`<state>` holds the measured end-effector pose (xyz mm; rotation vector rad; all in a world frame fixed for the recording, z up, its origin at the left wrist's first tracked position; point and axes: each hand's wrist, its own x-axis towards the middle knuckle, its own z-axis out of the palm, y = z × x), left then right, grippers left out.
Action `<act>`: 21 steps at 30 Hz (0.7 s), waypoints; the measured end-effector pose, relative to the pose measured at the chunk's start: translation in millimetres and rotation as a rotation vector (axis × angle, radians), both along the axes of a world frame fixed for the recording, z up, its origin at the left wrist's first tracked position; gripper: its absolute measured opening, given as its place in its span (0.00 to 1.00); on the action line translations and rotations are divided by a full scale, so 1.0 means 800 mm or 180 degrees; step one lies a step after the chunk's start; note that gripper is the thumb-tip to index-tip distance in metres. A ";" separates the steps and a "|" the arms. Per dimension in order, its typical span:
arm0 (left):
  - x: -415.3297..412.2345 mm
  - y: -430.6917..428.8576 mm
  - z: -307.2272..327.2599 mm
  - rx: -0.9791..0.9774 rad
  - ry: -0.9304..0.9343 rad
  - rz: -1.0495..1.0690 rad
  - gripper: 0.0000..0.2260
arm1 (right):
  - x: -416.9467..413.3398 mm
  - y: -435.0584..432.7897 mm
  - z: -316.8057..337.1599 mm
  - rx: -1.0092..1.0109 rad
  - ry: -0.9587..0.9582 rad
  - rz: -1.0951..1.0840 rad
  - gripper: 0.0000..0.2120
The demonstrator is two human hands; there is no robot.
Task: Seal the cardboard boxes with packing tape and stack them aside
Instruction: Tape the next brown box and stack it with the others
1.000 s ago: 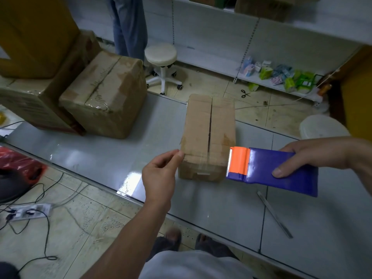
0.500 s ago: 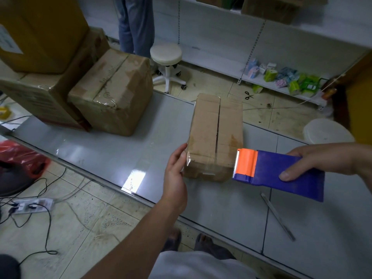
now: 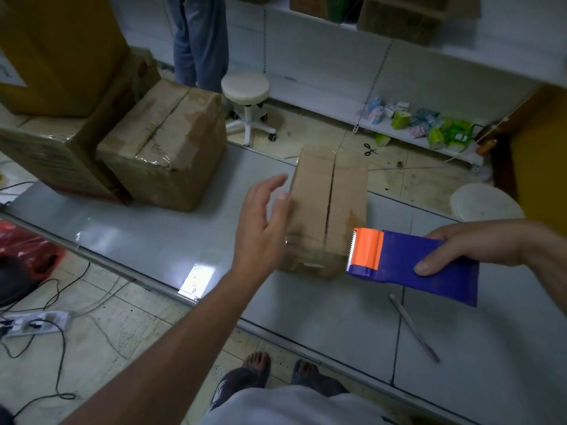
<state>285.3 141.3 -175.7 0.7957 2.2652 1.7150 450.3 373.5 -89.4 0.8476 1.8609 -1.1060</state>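
Note:
A small brown cardboard box [image 3: 329, 191] lies lengthwise on the grey table [image 3: 147, 237], its top seam still a dark open line. Clear tape wraps its near end. My left hand [image 3: 260, 222] hovers at the box's left side with fingers spread and straight, the thumb close to the top edge. My right hand [image 3: 472, 243] grips a blue tape dispenser [image 3: 423, 265] with an orange toothed head, which sits at the box's near right corner.
Two larger taped boxes [image 3: 165, 142] stand at the table's left, more stacked behind them. A thin metal strip [image 3: 414, 328] lies on the table near me. Beyond the table are a white stool [image 3: 245, 90], a person's legs [image 3: 199, 38], a shelf and scissors [image 3: 369, 148]. Cables cross the floor at left.
My left hand left the box's near left corner, rose and opened with fingers spread beside the box. The dispenser stayed at the near right corner.

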 end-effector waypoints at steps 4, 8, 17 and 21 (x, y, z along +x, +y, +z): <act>0.008 0.062 0.016 -0.1169 0.1531 -0.1277 0.19 | 0.005 -0.001 0.001 -0.0006 0.0039 -0.0081 0.27; 0.001 0.079 -0.020 -0.2167 0.2399 -0.1649 0.29 | 0.019 -0.001 -0.005 -0.0058 0.0186 -0.0168 0.27; -0.002 0.082 -0.021 -0.2512 0.2547 -0.1783 0.34 | 0.045 -0.001 -0.017 -0.0196 0.0402 -0.0287 0.24; -0.002 0.082 -0.019 -0.2495 0.2522 -0.1802 0.33 | 0.060 0.003 -0.022 -0.0350 0.0394 -0.0290 0.25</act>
